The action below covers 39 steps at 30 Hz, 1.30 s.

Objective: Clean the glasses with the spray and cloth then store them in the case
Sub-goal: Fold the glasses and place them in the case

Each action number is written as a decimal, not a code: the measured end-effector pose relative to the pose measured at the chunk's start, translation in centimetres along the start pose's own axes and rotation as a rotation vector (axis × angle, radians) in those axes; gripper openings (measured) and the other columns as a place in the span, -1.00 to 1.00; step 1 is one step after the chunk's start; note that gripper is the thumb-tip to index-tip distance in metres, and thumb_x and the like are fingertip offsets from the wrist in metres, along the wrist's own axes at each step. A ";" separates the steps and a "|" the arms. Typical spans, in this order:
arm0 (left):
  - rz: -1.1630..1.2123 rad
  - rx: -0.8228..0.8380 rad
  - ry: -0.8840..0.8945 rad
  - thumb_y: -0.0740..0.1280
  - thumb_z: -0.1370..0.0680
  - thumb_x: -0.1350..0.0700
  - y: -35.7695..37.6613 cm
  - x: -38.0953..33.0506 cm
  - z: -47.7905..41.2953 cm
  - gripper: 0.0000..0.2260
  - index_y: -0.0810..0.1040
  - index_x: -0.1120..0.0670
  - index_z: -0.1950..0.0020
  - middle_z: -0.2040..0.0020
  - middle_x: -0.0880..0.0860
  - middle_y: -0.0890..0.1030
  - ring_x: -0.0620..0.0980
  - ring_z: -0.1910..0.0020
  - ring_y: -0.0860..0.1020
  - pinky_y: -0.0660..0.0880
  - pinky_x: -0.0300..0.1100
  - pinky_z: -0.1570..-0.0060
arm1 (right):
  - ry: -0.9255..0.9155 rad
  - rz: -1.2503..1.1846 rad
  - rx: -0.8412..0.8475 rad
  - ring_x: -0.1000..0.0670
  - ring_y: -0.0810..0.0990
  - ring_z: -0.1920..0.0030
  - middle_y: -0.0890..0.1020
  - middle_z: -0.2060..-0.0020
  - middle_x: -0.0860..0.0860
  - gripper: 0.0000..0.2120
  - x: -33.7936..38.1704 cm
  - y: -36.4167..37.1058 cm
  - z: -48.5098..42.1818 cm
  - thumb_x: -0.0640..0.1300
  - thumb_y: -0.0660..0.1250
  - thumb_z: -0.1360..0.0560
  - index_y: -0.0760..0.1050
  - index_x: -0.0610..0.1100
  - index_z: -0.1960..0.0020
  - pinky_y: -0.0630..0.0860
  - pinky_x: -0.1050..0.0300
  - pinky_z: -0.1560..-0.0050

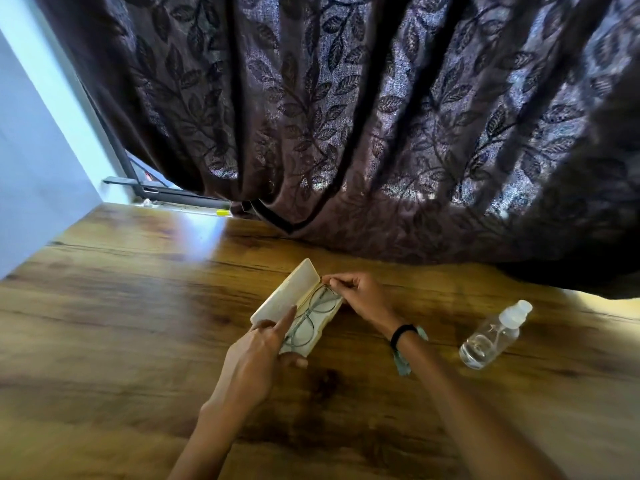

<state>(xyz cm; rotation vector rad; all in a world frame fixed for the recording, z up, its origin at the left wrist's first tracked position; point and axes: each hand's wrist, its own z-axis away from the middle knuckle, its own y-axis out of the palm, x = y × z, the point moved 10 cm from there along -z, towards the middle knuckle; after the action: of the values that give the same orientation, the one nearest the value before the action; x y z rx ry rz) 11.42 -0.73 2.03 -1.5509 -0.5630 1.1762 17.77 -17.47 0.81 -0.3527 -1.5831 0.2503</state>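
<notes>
An open cream glasses case (287,296) lies on the wooden table, its lid tipped back to the left. Thin-framed round glasses (313,315) lie in its lower half. My left hand (259,355) grips the near end of the case, thumb under it and index finger stretched along the lid's edge. My right hand (360,297) has curled fingers that pinch the glasses' frame at the far end of the case. A clear spray bottle (491,336) with a white cap lies on its side to the right. No cloth is visible.
A dark leaf-patterned curtain (346,116) hangs down onto the back of the wooden table (121,323). A pale wall (31,150) stands at the left. A black band (401,332) sits on my right wrist.
</notes>
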 end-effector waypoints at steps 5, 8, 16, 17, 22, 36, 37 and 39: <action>-0.036 0.004 0.023 0.30 -0.48 -0.11 0.3 0.3 -0.4 -0.24 -0.12 -0.06 -0.50 -0.38 0.05 0.38 -0.03 -0.27 0.42 0.42 -0.21 -0.15 | -0.002 -0.014 -0.004 0.16 0.58 -0.01 0.64 -0.06 -0.02 -0.80 0.2 0.0 0.3 -0.20 0.27 -0.52 0.57 -0.13 -0.11 0.52 0.28 -0.06; -0.048 0.070 0.012 0.27 -0.47 -0.15 0.7 0.0 -0.6 -0.22 -0.16 -0.02 -0.50 -0.39 0.09 0.32 0.00 -0.28 0.41 0.41 -0.18 -0.16 | -0.007 0.001 0.006 0.22 0.57 0.05 0.64 -0.04 -0.01 -0.80 0.3 0.1 0.3 -0.20 0.27 -0.52 0.57 -0.13 -0.11 0.51 0.38 0.03; -0.068 0.146 0.026 0.12 -0.49 -0.25 2.3 0.2 -0.3 -0.18 -0.39 0.05 -0.44 -0.40 0.12 0.23 0.01 -0.32 0.32 0.37 -0.15 -0.22 | -0.001 -0.003 0.006 0.12 0.59 -0.03 0.65 -0.05 -0.05 -0.80 0.4 0.0 0.2 -0.21 0.26 -0.52 0.58 -0.14 -0.10 0.51 0.23 -0.08; -0.059 0.154 0.028 0.11 -0.48 -0.26 2.3 0.2 -0.3 -0.16 -0.41 0.05 -0.43 -0.40 0.12 0.23 0.02 -0.33 0.31 0.36 -0.15 -0.23 | 0.002 -0.013 0.002 0.11 0.58 -0.05 0.64 -0.06 -0.05 -0.80 0.4 0.0 0.2 -0.21 0.26 -0.52 0.58 -0.15 -0.11 0.51 0.21 -0.11; -0.007 0.193 0.013 0.15 -0.49 -0.22 2.2 -0.1 -0.2 -0.17 -0.38 0.05 -0.45 -0.44 0.14 0.20 0.04 -0.37 0.27 0.32 -0.13 -0.27 | 0.026 -0.123 -0.019 0.23 0.56 0.03 0.61 -0.05 -0.01 -0.78 0.6 -0.2 0.3 -0.25 0.24 -0.53 0.54 -0.22 -0.14 0.50 0.39 0.04; -0.041 0.196 0.021 -0.21 -0.30 -0.51 1.6 -0.8 0.5 -0.10 -0.29 0.00 -0.48 -0.54 -0.04 -0.13 0.02 -0.47 -0.01 0.23 -0.05 -0.36 | 0.039 -0.272 -0.185 0.23 0.58 0.18 0.63 0.05 0.01 -0.79 0.5 -2.2 1.3 -0.27 0.23 -0.53 0.55 -0.22 -0.12 0.52 0.36 0.23; -0.034 0.193 0.022 -0.21 -0.30 -0.51 1.5 -0.8 0.5 -0.10 -0.28 -0.01 -0.48 -0.54 -0.05 -0.13 0.01 -0.47 0.00 0.24 -0.05 -0.35 | 0.035 -0.285 -0.193 0.22 0.59 0.17 0.63 0.03 0.00 -0.79 0.6 -2.4 1.4 -0.27 0.23 -0.53 0.55 -0.22 -0.12 0.53 0.35 0.23; -0.018 0.190 0.025 -0.04 -0.45 -0.36 1.5 -0.9 0.6 -0.24 -0.27 -0.02 -0.49 -0.54 -0.06 -0.12 0.00 -0.47 0.00 0.24 -0.05 -0.35 | 0.022 -0.309 -0.203 0.26 0.59 0.17 0.63 0.03 0.00 -0.79 1.0 -2.7 1.8 -0.28 0.23 -0.52 0.55 -0.23 -0.12 0.53 0.36 0.24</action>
<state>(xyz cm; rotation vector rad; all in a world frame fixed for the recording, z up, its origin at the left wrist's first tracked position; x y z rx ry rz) 10.20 -1.67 1.06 -1.3938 -0.4347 1.1610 15.74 -19.45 2.67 -0.2609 -1.6199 -0.1524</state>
